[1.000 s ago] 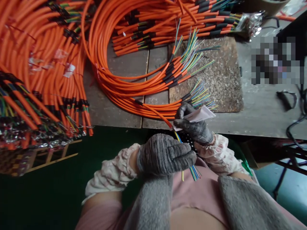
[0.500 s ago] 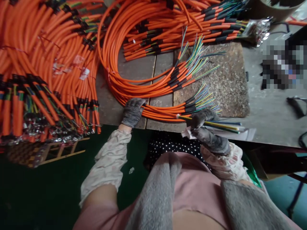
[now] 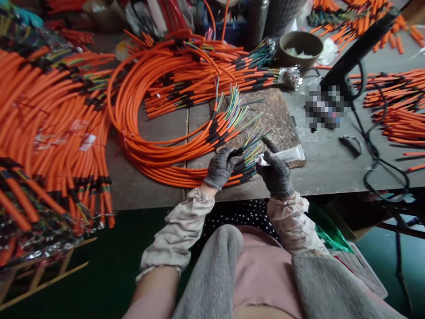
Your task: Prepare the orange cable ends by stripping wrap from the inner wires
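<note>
My gloved left hand [image 3: 222,167] is closed round the black-sleeved end of an orange cable, beside the fanned wires of the coiled orange cables [image 3: 146,164]. Thin coloured wires [image 3: 253,153] spread between my two hands. My gloved right hand [image 3: 276,170] has a white tube [image 3: 290,154] in its grip, the tube pointing to the right, and its forefinger reaches up by the tip of a dark wire. The coil lies on the grey table, its wire ends over a speckled board [image 3: 277,110].
Orange cable bundles [image 3: 59,137] fill the left side. A black hand tool [image 3: 360,51] with a cord stands at the right, near cut orange pieces [image 3: 405,126]. Behind are a bowl [image 3: 300,48] and a dark bottle [image 3: 257,20]. A small black cutter [image 3: 350,145] lies at the right.
The view has shifted, showing more of the table's back and right. My left hand has moved right along the coil to the wire ends. My right hand has turned upward, with the white tube now clearly visible.
</note>
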The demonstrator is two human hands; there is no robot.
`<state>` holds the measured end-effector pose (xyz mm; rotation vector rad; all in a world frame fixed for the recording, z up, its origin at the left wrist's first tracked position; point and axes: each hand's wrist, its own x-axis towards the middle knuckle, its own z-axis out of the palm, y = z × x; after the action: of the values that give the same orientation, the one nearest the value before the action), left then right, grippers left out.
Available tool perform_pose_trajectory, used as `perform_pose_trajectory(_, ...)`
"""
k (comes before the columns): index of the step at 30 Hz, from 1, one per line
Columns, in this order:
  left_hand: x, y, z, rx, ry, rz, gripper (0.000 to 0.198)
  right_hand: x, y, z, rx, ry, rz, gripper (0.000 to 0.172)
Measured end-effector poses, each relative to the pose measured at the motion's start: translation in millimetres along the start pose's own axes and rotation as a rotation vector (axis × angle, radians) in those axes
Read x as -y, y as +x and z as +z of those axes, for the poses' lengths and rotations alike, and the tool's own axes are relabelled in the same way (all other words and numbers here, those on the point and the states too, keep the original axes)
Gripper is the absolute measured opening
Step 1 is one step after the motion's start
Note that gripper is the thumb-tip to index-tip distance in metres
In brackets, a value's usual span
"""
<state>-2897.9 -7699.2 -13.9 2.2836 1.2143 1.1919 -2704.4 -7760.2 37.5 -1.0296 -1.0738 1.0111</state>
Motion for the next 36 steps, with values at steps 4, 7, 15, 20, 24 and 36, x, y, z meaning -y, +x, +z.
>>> perform_pose_trajectory(4, 57, 19, 44.9, 0.018, 0.169, 0.027, 0.046, -19, -6, -32, -0.188, 0.009, -0.061, 0.016)
perform_pose_trajectory(7, 70, 60, 60.5, 0.122, 0.350, -0.088, 0.022, -25, -14, -35, -0.235, 0.133, 0.105, 0.018)
perform_pose_trajectory(15, 8, 100, 14.8, 0.193, 0.141, -0.073, 0.015, -19, -25, -29, -0.147, 0.118, 0.074, 0.030)
perform_pose_trajectory(20, -35, 49, -41.6, 0.048, -0.334, -0.078, 0.041, -7, -5, 1, 0.011, -0.142, -0.152, 0.024)
perform_pose_trajectory(24, -45, 25, -53.6, -0.041, -0.100, 0.038, 0.049, 13, 6, 34, -0.046, -0.371, -0.502, 0.015)
perform_pose_trajectory(36, -76, 5, -65.5, -0.316, -0.340, -0.069, 0.019, 36, -8, 58, -0.091, -0.480, -0.712, 0.009)
